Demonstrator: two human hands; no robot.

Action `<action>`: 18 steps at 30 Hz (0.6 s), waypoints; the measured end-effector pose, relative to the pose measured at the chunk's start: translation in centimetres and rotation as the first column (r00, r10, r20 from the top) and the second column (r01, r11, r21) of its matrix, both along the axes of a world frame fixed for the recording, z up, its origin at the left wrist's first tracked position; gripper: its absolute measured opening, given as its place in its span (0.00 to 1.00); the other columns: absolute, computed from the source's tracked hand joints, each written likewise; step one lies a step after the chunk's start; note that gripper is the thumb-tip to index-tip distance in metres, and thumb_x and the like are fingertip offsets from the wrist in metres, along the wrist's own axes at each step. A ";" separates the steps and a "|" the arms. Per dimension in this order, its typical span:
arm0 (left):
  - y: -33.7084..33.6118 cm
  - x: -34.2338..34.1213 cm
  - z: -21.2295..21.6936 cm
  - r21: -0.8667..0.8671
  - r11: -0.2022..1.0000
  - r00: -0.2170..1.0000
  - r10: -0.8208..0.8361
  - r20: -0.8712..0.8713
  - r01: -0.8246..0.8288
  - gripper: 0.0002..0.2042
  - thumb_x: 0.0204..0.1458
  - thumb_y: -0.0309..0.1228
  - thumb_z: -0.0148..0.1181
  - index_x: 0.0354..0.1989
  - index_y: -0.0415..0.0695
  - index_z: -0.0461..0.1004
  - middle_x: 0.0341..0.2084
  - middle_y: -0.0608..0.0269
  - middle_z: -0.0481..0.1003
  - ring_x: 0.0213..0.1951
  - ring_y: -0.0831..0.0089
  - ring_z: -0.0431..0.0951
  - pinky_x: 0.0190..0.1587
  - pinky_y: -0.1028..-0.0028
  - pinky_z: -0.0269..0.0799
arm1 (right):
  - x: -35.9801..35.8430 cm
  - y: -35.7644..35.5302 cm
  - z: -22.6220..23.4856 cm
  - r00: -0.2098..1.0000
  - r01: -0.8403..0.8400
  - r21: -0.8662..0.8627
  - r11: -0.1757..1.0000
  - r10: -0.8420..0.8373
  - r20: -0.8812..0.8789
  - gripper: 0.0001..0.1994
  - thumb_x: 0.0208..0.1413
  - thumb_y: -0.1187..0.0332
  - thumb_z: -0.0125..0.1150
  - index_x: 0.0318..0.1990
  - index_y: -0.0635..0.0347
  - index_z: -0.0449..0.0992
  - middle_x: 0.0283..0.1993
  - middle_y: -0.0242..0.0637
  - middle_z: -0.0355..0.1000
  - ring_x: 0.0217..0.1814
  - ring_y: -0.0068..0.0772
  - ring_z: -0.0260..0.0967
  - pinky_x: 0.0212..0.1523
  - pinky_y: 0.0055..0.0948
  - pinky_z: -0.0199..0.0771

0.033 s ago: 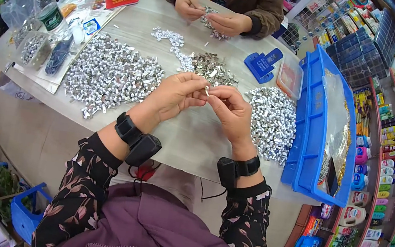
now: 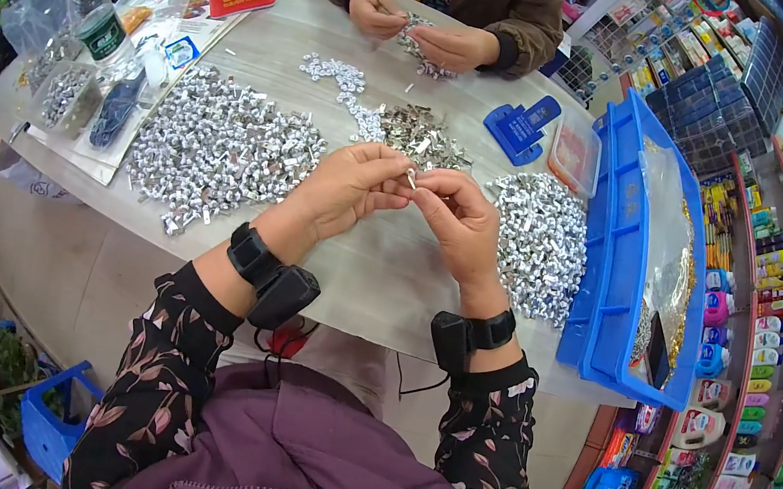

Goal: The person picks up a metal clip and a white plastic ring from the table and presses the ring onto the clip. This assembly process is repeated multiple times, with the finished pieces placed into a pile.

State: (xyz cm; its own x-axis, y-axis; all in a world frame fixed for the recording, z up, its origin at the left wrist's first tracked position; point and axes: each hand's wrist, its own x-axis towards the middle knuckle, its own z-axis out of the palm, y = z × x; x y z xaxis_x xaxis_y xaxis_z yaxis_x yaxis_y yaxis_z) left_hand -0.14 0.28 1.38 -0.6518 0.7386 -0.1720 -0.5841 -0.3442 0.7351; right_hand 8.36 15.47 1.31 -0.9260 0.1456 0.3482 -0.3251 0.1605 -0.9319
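hands: your left hand (image 2: 350, 184) and right hand (image 2: 459, 224) pinch one small metal piece (image 2: 411, 179) between fingertips, above the counter (image 2: 377, 273) | risk: a slack pinch likely drops it into the silver pile (image 2: 537, 240) just right, where it's lost

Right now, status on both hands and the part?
Left hand and right hand pinch one small metal part together over the table. Silver piles on both sides, nothing blocking.

A pale grey rounded table (image 2: 387, 274) fills the middle; crowded shop shelves of colourful goods (image 2: 750, 325) line the right, over a beige floor (image 2: 78, 270).
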 end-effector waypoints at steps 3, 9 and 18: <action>0.2 0.3 0.1 0.004 1.000 0.999 0.027 -0.018 -0.027 0.05 0.54 0.28 0.54 0.36 0.40 0.70 0.29 0.63 0.73 0.30 0.79 0.75 0.30 0.83 0.73 | 0.2 -0.2 0.2 0.999 0.038 -0.064 0.997 -0.037 0.011 0.06 0.51 0.77 0.58 0.37 0.65 0.74 0.41 0.33 0.70 0.41 0.20 0.67 0.42 0.18 0.67; 0.2 0.7 0.2 -0.041 0.997 0.989 0.061 -0.132 -0.067 0.06 0.53 0.28 0.55 0.36 0.39 0.70 0.30 0.62 0.73 0.30 0.76 0.75 0.34 0.81 0.74 | 0.2 -0.5 -0.2 0.994 0.105 -0.086 0.991 -0.101 0.050 0.05 0.52 0.77 0.57 0.37 0.65 0.73 0.38 0.31 0.71 0.38 0.18 0.68 0.41 0.17 0.67; 1.4 1.4 -1.7 -0.059 0.971 0.868 0.178 -0.464 -0.231 0.05 0.52 0.26 0.53 0.34 0.36 0.69 0.25 0.60 0.74 0.27 0.77 0.76 0.29 0.78 0.73 | 0.4 0.1 0.5 0.983 -0.013 -0.165 0.986 0.043 0.177 0.08 0.52 0.76 0.57 0.40 0.66 0.71 0.40 0.36 0.71 0.38 0.21 0.70 0.41 0.19 0.70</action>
